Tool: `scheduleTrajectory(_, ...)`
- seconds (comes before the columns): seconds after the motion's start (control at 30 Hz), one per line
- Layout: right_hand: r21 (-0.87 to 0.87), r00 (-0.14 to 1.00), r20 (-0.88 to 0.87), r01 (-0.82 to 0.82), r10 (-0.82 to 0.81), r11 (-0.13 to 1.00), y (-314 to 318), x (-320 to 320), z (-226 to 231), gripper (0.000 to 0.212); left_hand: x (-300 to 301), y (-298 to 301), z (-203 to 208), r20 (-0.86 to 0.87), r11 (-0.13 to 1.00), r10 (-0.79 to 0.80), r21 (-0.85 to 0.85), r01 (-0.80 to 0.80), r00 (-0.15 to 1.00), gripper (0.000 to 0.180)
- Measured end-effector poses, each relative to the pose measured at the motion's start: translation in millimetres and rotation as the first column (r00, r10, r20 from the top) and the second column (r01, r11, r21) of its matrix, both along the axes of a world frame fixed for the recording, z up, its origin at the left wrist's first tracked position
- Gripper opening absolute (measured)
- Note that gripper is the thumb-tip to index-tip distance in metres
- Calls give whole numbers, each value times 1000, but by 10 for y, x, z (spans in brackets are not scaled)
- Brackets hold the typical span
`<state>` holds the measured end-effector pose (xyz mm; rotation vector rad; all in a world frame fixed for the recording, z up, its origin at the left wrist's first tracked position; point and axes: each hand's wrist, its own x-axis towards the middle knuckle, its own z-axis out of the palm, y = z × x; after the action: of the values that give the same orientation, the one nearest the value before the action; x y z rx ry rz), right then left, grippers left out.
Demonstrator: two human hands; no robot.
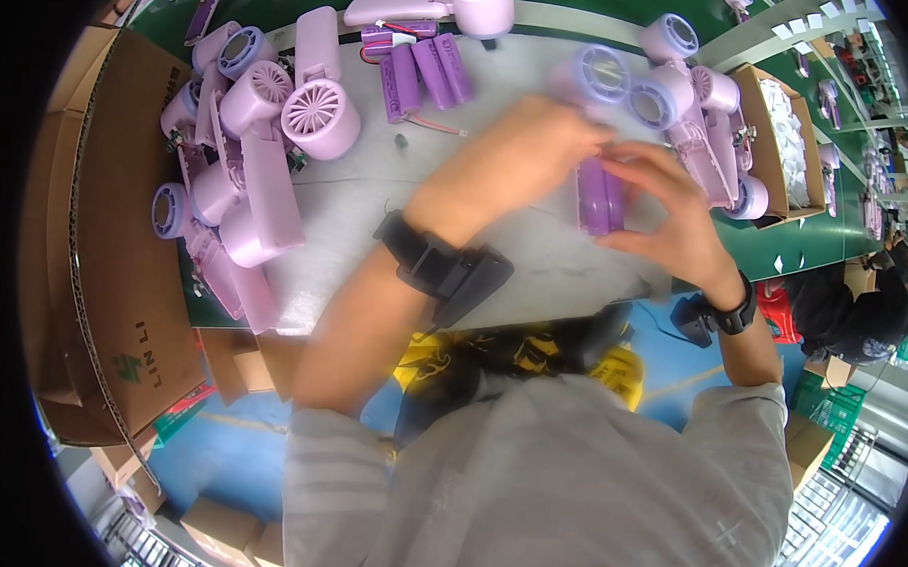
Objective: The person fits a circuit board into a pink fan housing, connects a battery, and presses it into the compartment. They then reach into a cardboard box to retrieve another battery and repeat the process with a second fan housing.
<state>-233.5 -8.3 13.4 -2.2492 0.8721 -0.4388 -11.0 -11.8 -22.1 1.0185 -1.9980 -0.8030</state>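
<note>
Both hands closed on a purple cylindrical battery pack (599, 197), centre-right of frame: left hand (524, 151) over its top, right hand (667, 206) pinching its lower side. Held just above pale grey worktop (377, 201). Likely slip if the pinch loosens; thin wires could snag on fingers. Crowded by lilac plastic fan housings (671, 86) at upper right, spare purple battery packs (426, 75) at upper centre, more lilac fan shells (253, 167) at left, brown cardboard box (125, 252) at far left.

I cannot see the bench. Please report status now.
Left hand and right hand both gripping purple battery pack. Pack lifted over grey mat. Nothing blocking.
</note>
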Motion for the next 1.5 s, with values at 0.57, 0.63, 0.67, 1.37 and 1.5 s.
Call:
scheduleTrajectory(0.57, -122, 996, 68, 66, -58, 990, 77, 38, -70, 44, 6, -6, -34, 12, 997, 40, -63, -39, 999, 30)
scheduleTrajectory(0.63, -153, 996, 68, 61, -51, 986, 66, 56, -58, 37, 0, -16, -33, -28, 991, 61, -115, -64, 998, 28)
scheduleTrajectory(0.67, -151, 996, 69, 61, -51, 987, 67, 61, -52, 37, 0, -13, -33, -27, 991, 61, -114, -64, 998, 28)
scheduleTrajectory(1.37, 5, 991, -25, 132, -132, 991, -22, 192, -6, 57, 97, -21, 4, -94, 946, 28, 324, 3, 995, 50)
scheduleTrajectory(1.5, -14, 999, 47, 24, -23, 1000, -120, 129, -71, 52, 84, -6, 55, -88, 942, 35, 335, -4, 996, 51)
